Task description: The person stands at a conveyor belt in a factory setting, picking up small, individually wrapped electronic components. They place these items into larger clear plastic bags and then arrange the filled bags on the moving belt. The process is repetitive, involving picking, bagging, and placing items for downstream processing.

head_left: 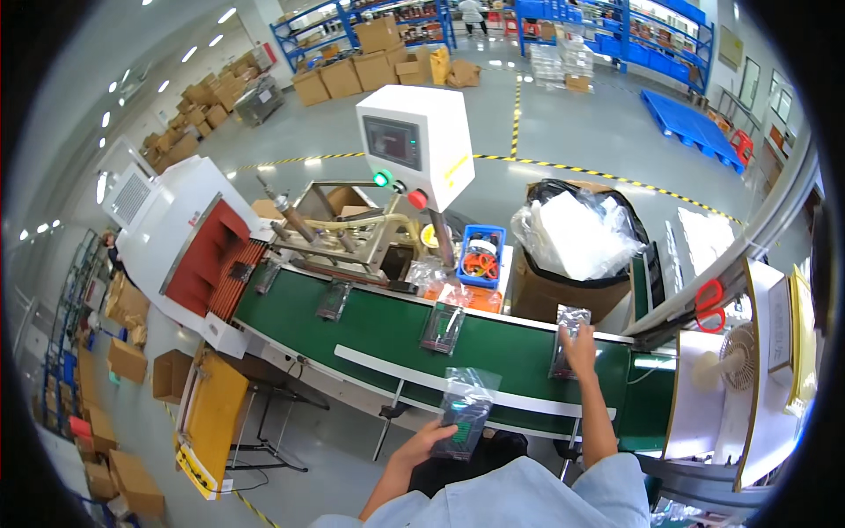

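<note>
In front of my body my left hand [429,443] grips a clear plastic bag [468,407] with a dark flat item and green marking inside. The bag's loose top end sticks up over the conveyor's near edge. Farther right, my right hand [579,348] is closed on the right side of another bagged dark item [560,359], which is at the green conveyor belt [503,339]. More bags of the same kind lie spaced along the belt: one bagged item [443,327] in the middle, another bagged item [334,300] further left, and one [267,276] near the machine opening.
A white machine with a red curtain [204,251] covers the belt's left end. Behind the belt stand a control box [414,141] on a post, a blue bin [482,255] of tools and a black-lined waste box [572,295]. Red scissors [709,306] and a fan [736,359] are at right.
</note>
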